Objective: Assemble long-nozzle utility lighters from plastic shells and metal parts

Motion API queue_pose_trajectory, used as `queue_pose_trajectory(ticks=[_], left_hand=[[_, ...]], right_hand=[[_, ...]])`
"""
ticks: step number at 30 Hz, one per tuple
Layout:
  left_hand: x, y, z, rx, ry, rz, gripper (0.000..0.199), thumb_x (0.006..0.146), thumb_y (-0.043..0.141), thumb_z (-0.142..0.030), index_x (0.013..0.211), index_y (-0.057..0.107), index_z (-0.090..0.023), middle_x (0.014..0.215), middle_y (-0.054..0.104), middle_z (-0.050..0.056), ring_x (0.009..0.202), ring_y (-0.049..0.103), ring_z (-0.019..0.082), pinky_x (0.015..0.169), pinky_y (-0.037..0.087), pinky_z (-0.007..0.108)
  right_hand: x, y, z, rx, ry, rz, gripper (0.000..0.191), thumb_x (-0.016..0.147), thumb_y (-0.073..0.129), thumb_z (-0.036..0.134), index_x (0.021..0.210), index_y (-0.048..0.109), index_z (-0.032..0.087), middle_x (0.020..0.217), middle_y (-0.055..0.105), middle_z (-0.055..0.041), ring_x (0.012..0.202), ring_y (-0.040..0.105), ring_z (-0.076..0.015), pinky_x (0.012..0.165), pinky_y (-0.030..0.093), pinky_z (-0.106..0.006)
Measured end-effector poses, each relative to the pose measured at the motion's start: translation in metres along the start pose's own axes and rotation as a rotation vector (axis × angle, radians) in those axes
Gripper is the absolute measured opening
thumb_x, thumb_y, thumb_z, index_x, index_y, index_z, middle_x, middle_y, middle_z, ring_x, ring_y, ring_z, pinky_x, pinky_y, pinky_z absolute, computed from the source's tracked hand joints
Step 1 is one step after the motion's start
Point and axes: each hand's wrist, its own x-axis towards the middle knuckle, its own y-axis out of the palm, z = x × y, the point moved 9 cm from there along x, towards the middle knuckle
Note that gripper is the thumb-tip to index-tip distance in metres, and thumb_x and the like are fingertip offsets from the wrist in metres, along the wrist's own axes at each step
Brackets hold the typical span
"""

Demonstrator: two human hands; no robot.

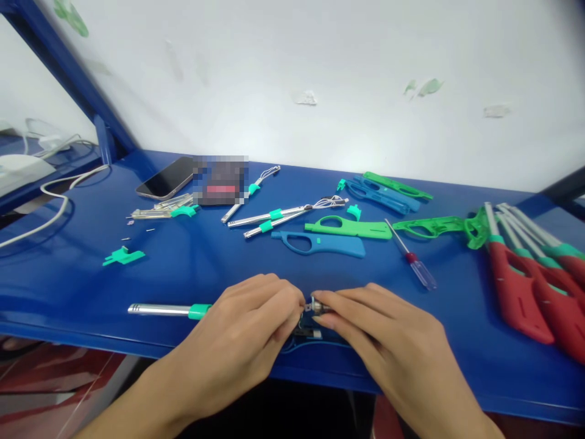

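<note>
My right hand (393,332) pinches a small round metal fitting (316,305) between thumb and fingers, just above the front of the blue table. Close on its left, my left hand (256,317) has its fingers closed at the fitting's narrow end; what they hold is hidden. Below the fingertips lies an opened blue lighter body (315,333) with dark parts inside, partly covered by my hands. A silver lighter tube with a green collar (159,310) sticks out to the left from behind my left hand.
Farther back lie loose silver tubes with wires (267,216), green (351,227) and blue (329,245) handle shells, and a screwdriver (414,259). Several red lighters (521,292) are at right. A phone (170,178) and clear fuel tanks (158,213) lie back left.
</note>
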Motion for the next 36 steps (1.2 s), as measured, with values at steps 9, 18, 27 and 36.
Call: queue_pose_trajectory(ticks=[9,18,27,36], left_hand=[[-0.0017,0.0000,-0.0013,0.010,0.017,-0.007,0.031,0.107,0.053,-0.004,0.087,0.039,-0.022,0.095,0.070,-0.002,0.077,0.058,0.010,0.068,0.042,0.026],[-0.0016,-0.0008,-0.0025,0.030,0.033,-0.016,0.032,0.106,0.054,-0.003,0.086,0.038,-0.022,0.094,0.071,-0.002,0.077,0.059,0.011,0.068,0.041,0.026],[-0.0005,0.0017,0.0015,-0.037,-0.035,0.029,0.029,0.108,0.050,-0.005,0.090,0.038,-0.024,0.098,0.068,-0.003,0.082,0.059,0.011,0.074,0.046,0.024],[0.0012,-0.0020,-0.0032,-0.028,-0.016,0.013,0.016,0.110,0.052,-0.010,0.110,0.057,-0.024,0.103,0.070,-0.002,0.091,0.066,0.012,0.084,0.053,0.022]], right_hand=[[-0.0007,0.0021,-0.0006,-0.004,0.011,0.034,0.028,0.113,0.055,0.031,0.121,0.081,0.026,0.109,0.086,-0.0034,0.089,0.079,-0.0186,0.065,0.062,-0.027],[-0.0002,0.0020,0.0006,-0.013,0.008,0.030,0.028,0.114,0.054,0.033,0.119,0.081,0.025,0.109,0.086,-0.0031,0.087,0.078,-0.0184,0.062,0.059,-0.027],[0.0049,-0.0010,0.0045,-0.017,-0.007,0.015,0.034,0.116,0.047,0.034,0.109,0.078,0.022,0.103,0.085,-0.0002,0.084,0.078,-0.0176,0.073,0.061,-0.030],[0.0042,-0.0022,-0.0001,0.054,0.056,0.008,0.030,0.116,0.050,0.032,0.105,0.076,0.024,0.097,0.083,0.0007,0.082,0.078,-0.0158,0.074,0.058,-0.028]])
